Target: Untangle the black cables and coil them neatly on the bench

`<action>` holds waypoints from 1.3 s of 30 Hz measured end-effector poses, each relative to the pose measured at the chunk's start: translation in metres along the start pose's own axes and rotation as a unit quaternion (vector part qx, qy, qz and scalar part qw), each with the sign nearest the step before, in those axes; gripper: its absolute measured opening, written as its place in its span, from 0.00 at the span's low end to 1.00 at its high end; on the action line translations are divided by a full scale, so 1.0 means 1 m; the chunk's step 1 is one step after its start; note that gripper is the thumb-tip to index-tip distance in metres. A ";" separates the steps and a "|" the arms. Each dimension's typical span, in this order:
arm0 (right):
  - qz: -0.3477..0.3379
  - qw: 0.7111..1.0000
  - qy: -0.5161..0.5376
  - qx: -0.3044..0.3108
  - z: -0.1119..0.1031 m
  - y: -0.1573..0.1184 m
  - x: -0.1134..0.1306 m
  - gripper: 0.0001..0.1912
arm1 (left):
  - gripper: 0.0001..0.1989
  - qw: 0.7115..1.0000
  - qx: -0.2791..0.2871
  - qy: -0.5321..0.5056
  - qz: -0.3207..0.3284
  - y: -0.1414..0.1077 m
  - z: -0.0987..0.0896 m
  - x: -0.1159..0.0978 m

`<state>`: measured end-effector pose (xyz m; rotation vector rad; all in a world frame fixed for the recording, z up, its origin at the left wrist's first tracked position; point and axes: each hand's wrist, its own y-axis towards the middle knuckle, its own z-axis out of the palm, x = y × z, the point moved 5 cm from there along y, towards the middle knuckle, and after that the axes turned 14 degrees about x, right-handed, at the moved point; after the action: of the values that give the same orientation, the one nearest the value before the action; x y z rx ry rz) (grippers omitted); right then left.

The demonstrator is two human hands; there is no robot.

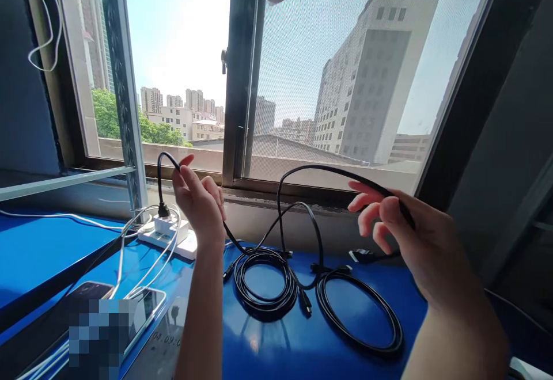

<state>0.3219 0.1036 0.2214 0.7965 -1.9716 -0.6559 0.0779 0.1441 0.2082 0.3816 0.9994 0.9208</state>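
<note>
My left hand (197,196) is closed round a black cable (160,174), pinching it near the thumb. That cable arcs down to a plug (163,209) in the white power strip (188,246), and below the hand it runs to a coiled black cable (264,310). On the right, my right hand (401,224) grips a raised length of black cable (328,168) between thumb and palm, fingers partly curled. A second coil (395,339) lies on the blue tabletop (246,345), and a connector end (306,304) rests between the coils.
Phones (149,305) with white charging cables (121,268) lie at the lower left. A metal shelf post (125,92) rises at the left. Behind the table is a window (235,80) with a dark frame. Another connector (363,255) is near my right hand.
</note>
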 end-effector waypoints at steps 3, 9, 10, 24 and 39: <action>0.037 0.998 -0.047 -0.014 -0.003 -0.002 -0.002 0.20 | 0.08 0.999 0.021 0.013 0.033 0.000 -0.002 -0.001; 0.037 0.992 -0.111 -0.056 0.006 0.007 -0.001 0.13 | 0.10 0.996 0.048 0.003 0.080 0.001 0.003 0.001; 0.031 0.992 -0.114 -0.044 0.010 0.009 0.001 0.12 | 0.11 0.995 0.049 -0.001 0.085 0.001 0.005 0.001; 0.016 0.983 -0.045 0.179 0.042 0.006 0.013 0.12 | 0.14 0.981 0.011 0.023 0.191 -0.006 0.003 -0.001; 0.178 0.977 0.110 -0.045 -0.001 0.004 -0.047 0.21 | 0.12 0.972 -0.025 0.052 0.229 -0.023 -0.008 -0.046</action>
<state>0.3410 0.1411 0.1993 0.4230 -1.8053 -0.4209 0.0718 0.0927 0.2147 0.5394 0.9983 1.3920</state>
